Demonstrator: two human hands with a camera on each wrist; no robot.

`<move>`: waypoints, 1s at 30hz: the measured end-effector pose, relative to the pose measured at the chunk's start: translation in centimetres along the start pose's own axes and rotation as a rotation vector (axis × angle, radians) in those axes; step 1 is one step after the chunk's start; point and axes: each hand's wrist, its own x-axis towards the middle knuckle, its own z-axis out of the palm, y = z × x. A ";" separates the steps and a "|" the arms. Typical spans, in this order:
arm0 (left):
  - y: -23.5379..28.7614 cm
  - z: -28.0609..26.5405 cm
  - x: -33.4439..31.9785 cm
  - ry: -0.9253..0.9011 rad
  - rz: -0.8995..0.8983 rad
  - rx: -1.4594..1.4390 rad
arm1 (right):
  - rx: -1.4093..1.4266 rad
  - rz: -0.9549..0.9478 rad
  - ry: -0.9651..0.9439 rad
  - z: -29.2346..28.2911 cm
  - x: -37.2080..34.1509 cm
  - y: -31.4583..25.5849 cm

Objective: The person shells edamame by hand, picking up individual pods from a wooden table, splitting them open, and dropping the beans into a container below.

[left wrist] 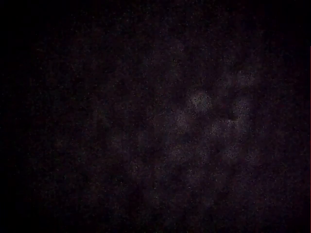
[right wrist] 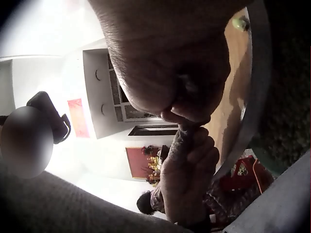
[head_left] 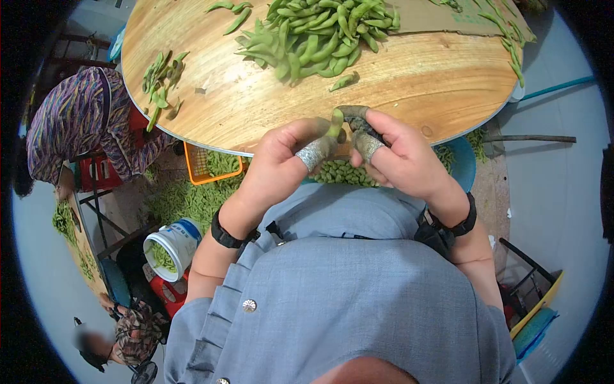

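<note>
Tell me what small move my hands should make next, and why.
I'd probably squeeze the green pod open: your left hand seems to pinch it, your right hand has its fingers right at its top, and what look like shelled beans lie below.

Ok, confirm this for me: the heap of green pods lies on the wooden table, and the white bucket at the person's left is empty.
One part is wrong: the white bucket at the person's left is not empty; the head view shows pods inside it. The heap of green pods does lie on the wooden table.
</note>
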 end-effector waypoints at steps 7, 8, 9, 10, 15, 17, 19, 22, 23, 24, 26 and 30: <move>0.6 -0.2 0.3 0.098 0.411 0.689 | 0.242 0.131 -0.068 -0.4 0.3 0.4; 0.9 -0.1 0.3 0.094 0.446 0.767 | 0.243 0.132 -0.068 -0.5 0.3 0.3; 0.8 -0.3 0.3 0.093 0.444 0.767 | 0.342 0.182 -0.094 -0.5 0.1 0.0; 0.7 -0.7 0.2 0.001 0.171 0.348 | 0.440 0.232 -0.120 -0.6 0.0 -0.1; -0.8 -1.0 0.9 -0.278 -0.207 -0.609 | 0.634 0.252 -0.150 -0.5 -0.2 0.1; -0.8 0.5 1.0 0.033 0.051 -0.081 | 0.533 0.256 -0.076 0.0 -0.1 -0.2; 0.5 0.6 0.9 0.079 0.223 0.357 | 0.364 0.181 -0.004 0.5 -0.2 -0.1; 0.6 1.1 1.2 0.167 0.548 0.945 | 0.220 0.106 0.037 0.9 -0.3 -0.3; 0.4 1.6 1.3 0.237 0.579 0.943 | 0.223 0.106 0.040 1.0 -0.3 -0.2; 0.1 1.9 1.4 0.307 0.610 0.940 | 0.228 0.081 0.050 1.0 -0.3 -0.1; -0.5 1.7 1.7 0.273 0.610 0.842 | 0.235 0.054 0.063 1.1 -0.3 0.4; -1.6 1.1 1.7 0.075 -0.046 -0.064 | 0.325 0.106 0.080 0.6 -0.5 1.4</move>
